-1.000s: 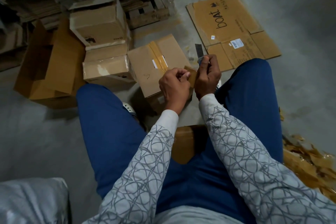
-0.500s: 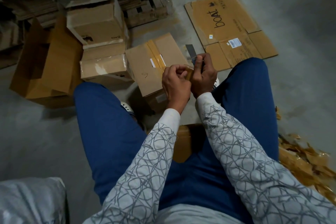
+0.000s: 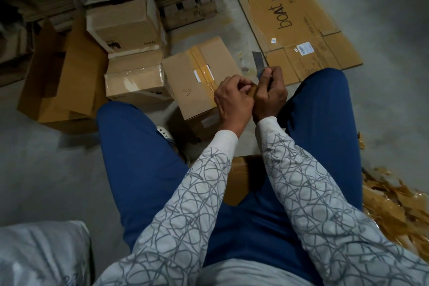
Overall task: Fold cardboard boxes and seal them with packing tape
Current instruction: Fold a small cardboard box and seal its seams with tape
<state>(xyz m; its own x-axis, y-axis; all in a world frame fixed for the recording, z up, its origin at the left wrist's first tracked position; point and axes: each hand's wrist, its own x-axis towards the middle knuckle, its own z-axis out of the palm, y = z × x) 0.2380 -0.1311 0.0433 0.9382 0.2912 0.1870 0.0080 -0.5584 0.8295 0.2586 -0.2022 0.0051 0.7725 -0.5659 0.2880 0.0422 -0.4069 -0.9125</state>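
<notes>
Brown tape (image 3: 251,91) sits pinched between our hands, just above the taped box (image 3: 197,81) on the floor | left hand (image 3: 233,100) is curled tight on the tape | right hand (image 3: 270,93) grips a knife (image 3: 258,62), blade up | we should pull the tape tight, cut away from fingers, go slow.

Single head-worn wide-angle view, looking forward and steeply down over the seated wearer's own sleeves and knees. Both hands, left (image 3: 233,97) and right (image 3: 270,94), sit close to the lens near frame centre. The floor (image 3: 394,104) fills the background, with boxes (image 3: 125,23) at upper left and flat cardboard (image 3: 299,28) at upper right, farther off. Edges curve with lens distortion.
</notes>
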